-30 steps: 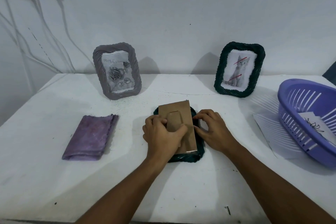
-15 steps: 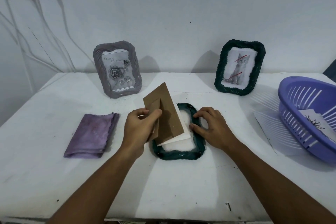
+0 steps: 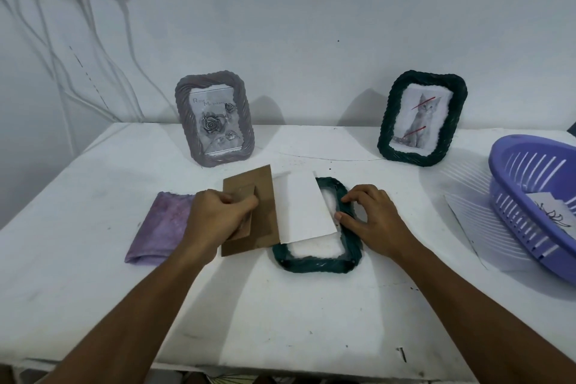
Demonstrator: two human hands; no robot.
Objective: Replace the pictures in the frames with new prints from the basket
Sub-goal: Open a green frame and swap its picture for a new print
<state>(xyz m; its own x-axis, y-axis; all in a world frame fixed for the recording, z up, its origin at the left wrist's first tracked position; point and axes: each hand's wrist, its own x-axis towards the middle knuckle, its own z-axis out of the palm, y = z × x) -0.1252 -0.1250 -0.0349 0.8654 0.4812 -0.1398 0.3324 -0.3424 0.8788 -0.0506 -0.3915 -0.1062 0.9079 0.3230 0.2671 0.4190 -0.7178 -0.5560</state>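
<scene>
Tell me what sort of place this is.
Probably a plain room at home, set up as a craft table: a white cloth-covered table against a bare white wall, loose white cables hanging down it, and woven picture frames beside a purple plastic basket.

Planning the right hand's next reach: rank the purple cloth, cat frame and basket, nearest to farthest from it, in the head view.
From the right hand:
1. Basket, to its right.
2. Cat frame, behind it by the wall; close to the basket's distance.
3. Purple cloth, far left, beyond the left hand.
</scene>
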